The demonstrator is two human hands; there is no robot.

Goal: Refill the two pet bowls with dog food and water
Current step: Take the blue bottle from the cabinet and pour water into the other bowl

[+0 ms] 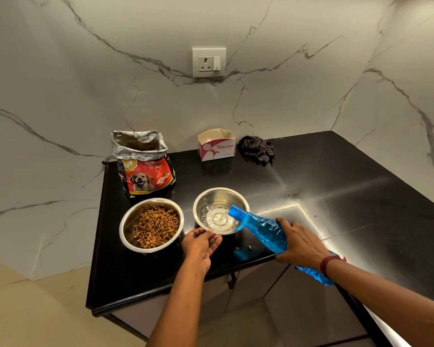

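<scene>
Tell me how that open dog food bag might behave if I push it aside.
The dog food bag would probably slump rather than slide stiffly: its foil top is crumpled and gaping. It stands upright and bulges low, so it likely holds some weight. With the mouth open, a hard shove could tip it and spill kibble toward the food bowl.

The right hand (301, 244) hides the blue bottle's (263, 229) middle; the food bag's (145, 169) lettering is unreadable.

left hand (201, 242) fingers pinching, right hand (301, 244) closed, tilted
</scene>
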